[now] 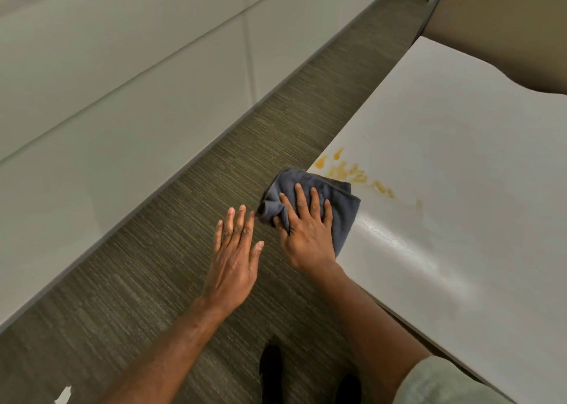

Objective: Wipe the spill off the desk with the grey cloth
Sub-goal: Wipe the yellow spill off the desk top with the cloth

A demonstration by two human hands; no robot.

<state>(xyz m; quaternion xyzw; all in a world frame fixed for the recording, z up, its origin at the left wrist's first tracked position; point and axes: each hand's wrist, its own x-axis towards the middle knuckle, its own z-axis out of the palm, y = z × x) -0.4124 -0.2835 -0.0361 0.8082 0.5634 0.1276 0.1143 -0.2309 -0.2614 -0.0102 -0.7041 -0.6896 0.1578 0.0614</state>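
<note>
A white desk (445, 164) fills the right side of the head view. An orange-yellow spill (352, 173) lies smeared near its left edge, with drops trailing right. The grey cloth (325, 185), bunched and folded, sits on that edge just below the spill, partly hanging past the desk. My right hand (306, 228) presses flat on the cloth, fingers spread over it and the thumb gripping a fold. My left hand (236, 250) hovers open over the floor to the left of the desk, fingers apart, holding nothing. A wet shiny streak (399, 244) runs along the desk below the cloth.
Striped grey-brown carpet (190, 250) runs between the desk and a pale wall panel (107, 112) on the left. A tan partition (506, 20) stands behind the desk. My dark shoes (271, 370) show at the bottom by the desk's near edge.
</note>
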